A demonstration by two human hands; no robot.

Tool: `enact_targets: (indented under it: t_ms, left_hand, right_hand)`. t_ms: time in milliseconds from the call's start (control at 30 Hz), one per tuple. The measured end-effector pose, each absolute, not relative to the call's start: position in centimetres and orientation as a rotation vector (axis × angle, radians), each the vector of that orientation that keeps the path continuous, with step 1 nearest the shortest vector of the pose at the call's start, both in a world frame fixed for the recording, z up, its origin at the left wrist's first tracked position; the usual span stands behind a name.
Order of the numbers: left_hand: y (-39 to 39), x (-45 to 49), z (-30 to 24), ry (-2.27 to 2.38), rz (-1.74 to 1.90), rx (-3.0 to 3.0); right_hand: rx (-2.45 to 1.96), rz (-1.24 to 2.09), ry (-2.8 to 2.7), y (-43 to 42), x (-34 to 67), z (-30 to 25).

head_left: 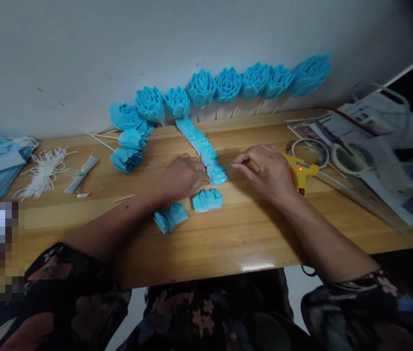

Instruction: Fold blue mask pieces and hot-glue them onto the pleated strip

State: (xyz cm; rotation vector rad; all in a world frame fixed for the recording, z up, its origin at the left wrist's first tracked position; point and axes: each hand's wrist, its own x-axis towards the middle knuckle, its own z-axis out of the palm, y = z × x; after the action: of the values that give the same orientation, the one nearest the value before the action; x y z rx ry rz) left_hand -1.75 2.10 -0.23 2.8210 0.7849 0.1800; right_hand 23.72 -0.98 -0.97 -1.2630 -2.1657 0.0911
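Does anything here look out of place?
Nothing spilled or damaged. Two folded blue pieces lie apart from the blue strip at the left hand; the glue gun by the right hand has its light on.

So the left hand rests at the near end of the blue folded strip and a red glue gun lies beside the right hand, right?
Not quite. The head view shows the glue gun is yellow, not red. The rest holds: the left hand rests at the near end of the blue folded strip, and the gun lies beside the right hand.
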Motion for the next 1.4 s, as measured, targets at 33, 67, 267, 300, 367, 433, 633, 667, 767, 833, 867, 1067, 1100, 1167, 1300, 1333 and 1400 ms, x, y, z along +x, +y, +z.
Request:
enact_targets:
  t_ms: [33, 67, 267, 300, 367, 433, 633, 667, 767, 833, 867, 1067, 1100, 1167, 1300, 1333, 1400]
  left_hand:
    - [2.1, -1.8, -0.2, 0.786, 0.184, 2.828]
    - [2.1, -1.9, -0.2, 0.790, 0.191, 2.838]
    - [2.7, -2.9, 0.3, 0.876, 0.486, 2.830]
    - [2.8, -3.2, 0.5, 0.904, 0.549, 2.819]
    - [3.0, -3.6, 1.1, 0.969, 0.641, 2.803]
    - [3.1, -4.0, 1.8, 1.037, 0.703, 2.805]
    - [3.0, -4.7, 3.4, 1.143, 0.797, 2.824]
    - [3.1, -4.8, 3.4, 1.151, 0.802, 2.826]
    - [3.6, -5.2, 3.1, 1.191, 0.822, 2.811]
    - [4.2, -5.6, 2.9, 1.234, 0.846, 2.784]
    - [4.4, -5.8, 2.9, 1.261, 0.863, 2.766]
    - [5.2, -6.7, 2.5, 1.411, 1.015, 2.614]
    - [5.3, -6.7, 2.5, 1.430, 1.021, 2.593]
    - [5.2, -6.5, 2.4, 1.465, 0.996, 2.565]
    - [4.8, -6.0, 2.4, 1.518, 0.880, 2.553]
    - [4.8, -5.9, 2.4, 1.516, 0.849, 2.554]
    - [4.6, -5.7, 2.4, 1.488, 0.782, 2.562]
  right_hand:
    - [-1.266, 0.084, -2.169, -1.0, 23.8, -1.0]
    - [-1.262, 0.081, -2.172, -1.0, 23.8, -1.0]
    - [-1.249, 0.099, -2.128, -1.1, 23.8, -0.9]
    - [-1.252, 0.103, -2.121, -1.1, 23.8, -0.9]
    - [-1.255, 0.112, -2.109, -1.1, 23.8, -0.8]
    - [-1.260, 0.121, -2.101, -1.1, 23.9, -0.8]
    - [-1.277, 0.091, -2.133, -1.0, 23.8, -1.3]
    - [-1.272, 0.072, -2.152, -1.0, 23.8, -1.4]
    - [-1.242, -0.012, -2.219, -0.9, 23.8, -1.6]
    - [-1.207, -0.075, -2.246, -0.9, 23.8, -1.6]
    - [-1.185, -0.107, -2.248, -0.9, 23.8, -1.6]
    - [-1.100, -0.205, -2.261, -1.2, 23.6, -1.7]
    - [-1.104, -0.190, -2.275, -1.2, 23.6, -1.7]
    - [-1.098, -0.154, -2.298, -1.3, 23.5, -1.7]
    - [-1.068, -0.126, -2.319, -1.3, 23.5, -1.7]
    - [-1.076, -0.121, -2.321, -1.3, 23.5, -1.6]
    - [-1.111, -0.105, -2.328, -1.3, 23.6, -1.6]
